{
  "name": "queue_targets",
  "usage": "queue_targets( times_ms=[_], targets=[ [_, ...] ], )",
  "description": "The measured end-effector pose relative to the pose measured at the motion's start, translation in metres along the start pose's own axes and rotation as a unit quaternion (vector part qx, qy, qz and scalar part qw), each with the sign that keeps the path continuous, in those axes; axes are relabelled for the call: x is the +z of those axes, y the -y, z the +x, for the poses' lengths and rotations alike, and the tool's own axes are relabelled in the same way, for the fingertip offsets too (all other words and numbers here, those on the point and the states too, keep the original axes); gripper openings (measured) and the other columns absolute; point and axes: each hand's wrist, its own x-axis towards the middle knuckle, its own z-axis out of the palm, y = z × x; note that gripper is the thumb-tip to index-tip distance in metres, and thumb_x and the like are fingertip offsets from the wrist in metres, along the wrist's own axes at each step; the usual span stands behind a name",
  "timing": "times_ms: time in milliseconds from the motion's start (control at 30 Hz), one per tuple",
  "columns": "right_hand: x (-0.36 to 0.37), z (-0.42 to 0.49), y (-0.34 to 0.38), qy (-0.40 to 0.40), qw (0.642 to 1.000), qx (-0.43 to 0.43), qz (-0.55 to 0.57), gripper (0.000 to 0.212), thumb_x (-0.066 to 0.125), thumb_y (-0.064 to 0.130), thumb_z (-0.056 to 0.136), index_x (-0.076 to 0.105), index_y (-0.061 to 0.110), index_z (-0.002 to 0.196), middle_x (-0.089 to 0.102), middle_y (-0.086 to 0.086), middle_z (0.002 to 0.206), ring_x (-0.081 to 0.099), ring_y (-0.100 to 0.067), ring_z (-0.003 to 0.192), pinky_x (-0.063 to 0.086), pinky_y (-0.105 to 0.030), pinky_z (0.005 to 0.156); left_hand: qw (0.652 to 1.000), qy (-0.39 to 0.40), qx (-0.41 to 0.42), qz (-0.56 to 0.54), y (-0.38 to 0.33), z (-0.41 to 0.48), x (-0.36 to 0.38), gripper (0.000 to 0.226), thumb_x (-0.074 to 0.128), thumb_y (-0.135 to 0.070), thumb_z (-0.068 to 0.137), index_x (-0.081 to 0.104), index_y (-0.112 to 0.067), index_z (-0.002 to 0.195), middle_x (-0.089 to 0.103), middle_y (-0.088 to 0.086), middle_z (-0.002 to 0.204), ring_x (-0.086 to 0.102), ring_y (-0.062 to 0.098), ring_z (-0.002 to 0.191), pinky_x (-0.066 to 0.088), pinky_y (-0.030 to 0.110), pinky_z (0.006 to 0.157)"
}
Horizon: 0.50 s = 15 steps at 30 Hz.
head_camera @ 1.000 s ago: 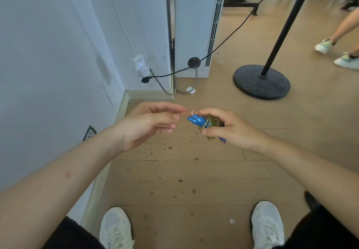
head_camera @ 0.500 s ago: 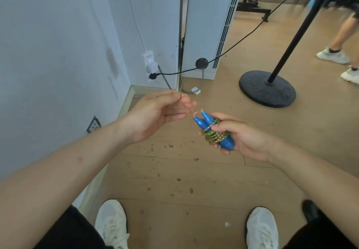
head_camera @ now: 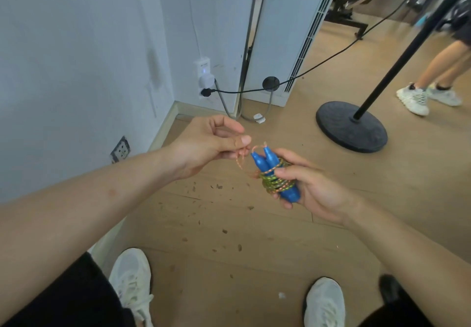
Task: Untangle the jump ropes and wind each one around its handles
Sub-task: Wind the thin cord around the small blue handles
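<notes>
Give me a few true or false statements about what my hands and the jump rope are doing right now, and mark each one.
1. The right hand holds two blue handles side by side. True.
2. The rope is wound around the handles. True.
3. The left hand is empty. False: it pinches the rope's loose end.
4. The handles lie on the floor. False: they are held above it.
</notes>
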Motion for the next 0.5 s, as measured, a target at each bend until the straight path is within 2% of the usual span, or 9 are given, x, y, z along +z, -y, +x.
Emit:
queue_targets(
  times_ms=[133,233,333,433,500],
  targets=[
    [0.0016,0.0004,0.0016,-0.005,1.000,-0.016,0.010,0.049,0.056,0.019,0.083,0.055,0.021,0.132,0.064,-0.019,0.110,0.054,-0.023,0.072,0.036,-0.033,0.053,0.998,0.040,0.020,0.051,0.0017,0.0020,-0.0025,0.015,0.068,0.001,0.088,0.073,-0.005,0.102,0.075,0.011,0.088,0.069,0.013,0.080,0.056,0.021,0.075],
    [0.0011,0.0007,0.0022,0.000,1.000,-0.024,0.002,0.046,0.055,0.019,0.085,0.056,0.022,0.131,0.061,-0.014,0.105,0.055,-0.022,0.073,0.037,-0.032,0.053,0.994,0.078,0.018,0.077,0.0019,0.0015,-0.0048,0.017,0.064,0.001,0.091,0.075,-0.009,0.099,0.075,0.005,0.085,0.069,0.010,0.080,0.056,0.022,0.081],
    [0.0013,0.0016,0.0004,0.005,1.000,-0.022,-0.003,0.047,0.056,0.018,0.085,0.056,0.020,0.131,0.062,-0.013,0.103,0.055,-0.024,0.073,0.037,-0.032,0.052,0.990,0.103,0.020,0.098,0.0023,0.0021,-0.0069,0.016,0.064,0.000,0.091,0.074,-0.006,0.102,0.074,0.009,0.090,0.068,0.014,0.085,0.055,0.025,0.086],
    [0.0029,0.0019,-0.0013,0.013,1.000,-0.013,-0.006,0.048,0.058,0.018,0.085,0.055,0.018,0.132,0.062,-0.014,0.104,0.055,-0.025,0.073,0.037,-0.033,0.052,0.987,0.115,0.029,0.107,0.0010,0.0012,-0.0077,0.016,0.066,0.000,0.089,0.073,-0.007,0.102,0.075,0.009,0.099,0.067,0.017,0.092,0.055,0.026,0.089],
    [0.0033,0.0015,-0.0018,0.017,1.000,-0.012,-0.007,0.045,0.057,0.018,0.086,0.056,0.018,0.131,0.061,-0.013,0.101,0.055,-0.024,0.072,0.037,-0.033,0.051,0.984,0.123,0.036,0.123,-0.0015,0.0001,-0.0084,0.017,0.067,0.001,0.088,0.072,-0.009,0.100,0.076,0.004,0.095,0.068,0.014,0.088,0.055,0.023,0.085]
  ],
)
